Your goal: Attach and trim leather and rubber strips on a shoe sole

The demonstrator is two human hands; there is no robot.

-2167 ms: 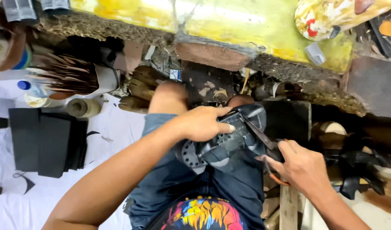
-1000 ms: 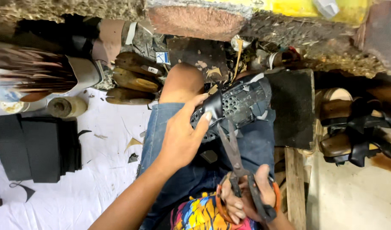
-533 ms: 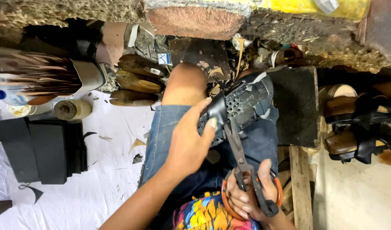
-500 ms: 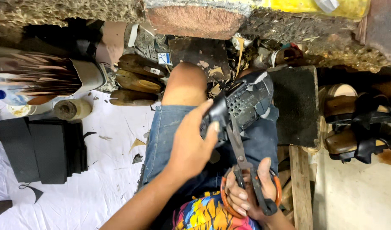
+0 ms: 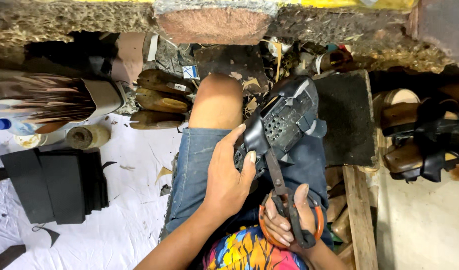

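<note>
At frame centre, your left hand [image 5: 228, 176] clasps the light, pliable black shoe upper [image 5: 282, 122] by its edge on your lap, while your right hand [image 5: 289, 220] grips orange-handled scissors [image 5: 284, 200].

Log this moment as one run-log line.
left hand: grips black shoe on lap | right hand: holds scissors, blades at shoe | nearby: wooden lasts, black sheets
</note>
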